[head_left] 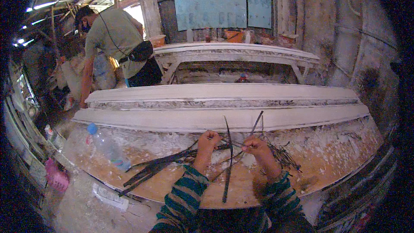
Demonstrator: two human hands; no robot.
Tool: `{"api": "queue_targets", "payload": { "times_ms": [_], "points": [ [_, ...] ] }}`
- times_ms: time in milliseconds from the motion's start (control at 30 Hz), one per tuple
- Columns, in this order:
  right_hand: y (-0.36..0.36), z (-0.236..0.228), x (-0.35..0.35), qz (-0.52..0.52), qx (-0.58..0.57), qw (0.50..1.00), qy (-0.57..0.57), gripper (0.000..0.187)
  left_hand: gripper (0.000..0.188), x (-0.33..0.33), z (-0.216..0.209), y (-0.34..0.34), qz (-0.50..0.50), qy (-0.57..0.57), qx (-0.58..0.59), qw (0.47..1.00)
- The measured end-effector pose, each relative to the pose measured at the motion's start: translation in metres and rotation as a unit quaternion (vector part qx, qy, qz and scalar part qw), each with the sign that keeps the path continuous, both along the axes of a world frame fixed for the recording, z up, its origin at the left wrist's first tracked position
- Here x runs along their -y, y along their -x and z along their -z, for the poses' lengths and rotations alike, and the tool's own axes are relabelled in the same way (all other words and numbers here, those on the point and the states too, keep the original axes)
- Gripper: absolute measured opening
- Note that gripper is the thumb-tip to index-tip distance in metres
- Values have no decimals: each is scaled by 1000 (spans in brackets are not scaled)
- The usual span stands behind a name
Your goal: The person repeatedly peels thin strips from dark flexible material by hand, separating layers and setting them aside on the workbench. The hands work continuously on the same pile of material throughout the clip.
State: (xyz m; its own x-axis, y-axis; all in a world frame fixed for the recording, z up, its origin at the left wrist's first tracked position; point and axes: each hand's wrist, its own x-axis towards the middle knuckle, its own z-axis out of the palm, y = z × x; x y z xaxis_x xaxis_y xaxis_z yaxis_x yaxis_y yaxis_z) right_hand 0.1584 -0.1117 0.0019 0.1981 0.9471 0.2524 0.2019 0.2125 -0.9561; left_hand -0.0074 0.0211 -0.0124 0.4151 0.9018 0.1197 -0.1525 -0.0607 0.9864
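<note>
My left hand [208, 143] is closed in a pinch on a thin black strip [233, 141]. To its right, my right hand [258, 147] also pinches a black strip, and one dark end [259, 120] sticks up past its fingers. Between the two hands a longer black strip [227, 177] hangs down toward the table's near edge. A bundle of flat black strips [161, 162] lies on the wooden table [302, 185], reaching left from under my left hand. Thin tangled black strands [286, 157] lie right of my right hand.
Two long white moulding pieces [224, 118] run across the table beyond my hands. A clear bottle with a blue cap [105, 146] lies at the left. White flakes cover the tabletop. Another person [114, 39] bends at the far left, near a second bench [237, 51].
</note>
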Motion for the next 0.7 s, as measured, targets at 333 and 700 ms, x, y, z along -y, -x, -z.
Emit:
{"api": "queue_targets", "payload": {
  "times_ms": [333, 700],
  "points": [
    [29, -20, 14, -203, -140, 969, 0, 18, 7, -2, 1, 2, -9, 12, -37, 999],
    [15, -4, 7, -14, -127, 989, 72, 14, 19, 15, -17, 4, 81, -26, -54, 995]
  ]
}}
